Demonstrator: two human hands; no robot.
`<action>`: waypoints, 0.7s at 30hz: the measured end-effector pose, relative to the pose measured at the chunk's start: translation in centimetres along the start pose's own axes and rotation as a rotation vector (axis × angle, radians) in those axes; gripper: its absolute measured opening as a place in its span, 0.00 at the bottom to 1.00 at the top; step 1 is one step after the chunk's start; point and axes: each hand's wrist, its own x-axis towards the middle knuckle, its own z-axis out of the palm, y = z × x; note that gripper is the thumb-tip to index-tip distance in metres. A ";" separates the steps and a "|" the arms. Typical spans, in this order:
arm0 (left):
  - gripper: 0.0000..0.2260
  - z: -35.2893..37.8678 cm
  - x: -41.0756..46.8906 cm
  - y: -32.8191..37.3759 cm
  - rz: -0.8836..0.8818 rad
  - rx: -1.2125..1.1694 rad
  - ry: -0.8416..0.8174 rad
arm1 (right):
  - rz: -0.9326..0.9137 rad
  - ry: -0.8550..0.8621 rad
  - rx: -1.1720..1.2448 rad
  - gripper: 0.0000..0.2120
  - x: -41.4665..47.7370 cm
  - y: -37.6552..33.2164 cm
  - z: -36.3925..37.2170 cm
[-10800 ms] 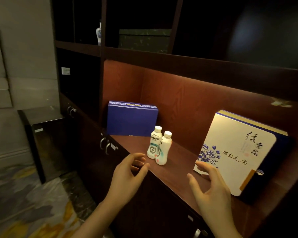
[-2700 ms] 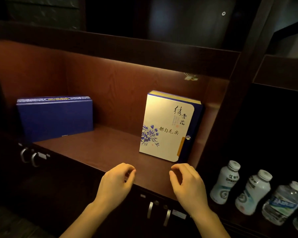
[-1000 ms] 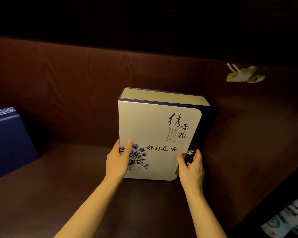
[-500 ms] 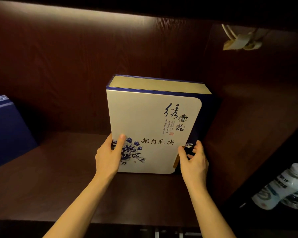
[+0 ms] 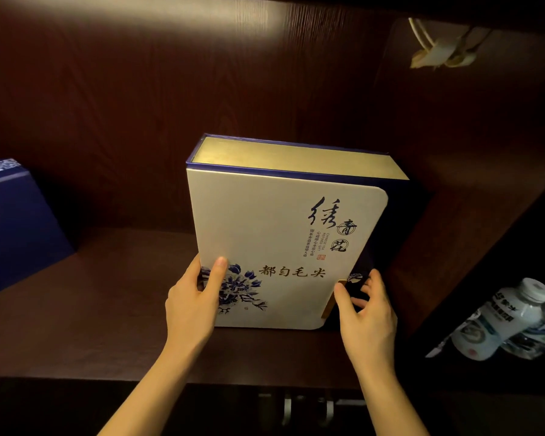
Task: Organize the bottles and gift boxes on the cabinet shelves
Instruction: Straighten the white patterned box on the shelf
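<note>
A white gift box [image 5: 280, 234] with a blue flower print and dark blue spine stands upright on the wooden shelf [image 5: 92, 309], leaning back toward the rear panel. My left hand [image 5: 195, 300] grips its lower left edge, thumb across the flower print. My right hand [image 5: 365, 309] holds the lower right edge by the blue side. A dark blue gift box [image 5: 13, 228] stands at the shelf's far left. White bottles [image 5: 501, 322] show in the neighbouring compartment at the lower right, partly cut off by the cabinet wall.
A dark cabinet partition [image 5: 472, 247] closes the shelf on the right, close to the white box. A pale wire clip [image 5: 441, 48] hangs under the upper shelf. Metal door handles [image 5: 306, 407] sit below the shelf's front edge.
Both hands have kept their grip on the white box's lower edges. The box sits slightly lower and nearer in view, and the view has tilted down a little.
</note>
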 end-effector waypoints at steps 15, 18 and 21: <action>0.16 -1.1 -1.6 0.3 -0.010 -0.072 -0.024 | -0.026 -0.010 -0.040 0.36 -2.3 0.3 -1.3; 0.17 -1.0 -1.6 0.2 -0.006 -0.069 -0.016 | -0.035 -0.014 -0.038 0.36 -2.5 0.3 -1.3; 0.19 -1.0 -1.6 0.0 -0.006 -0.057 -0.025 | -0.041 -0.023 -0.045 0.37 -2.6 0.3 -1.3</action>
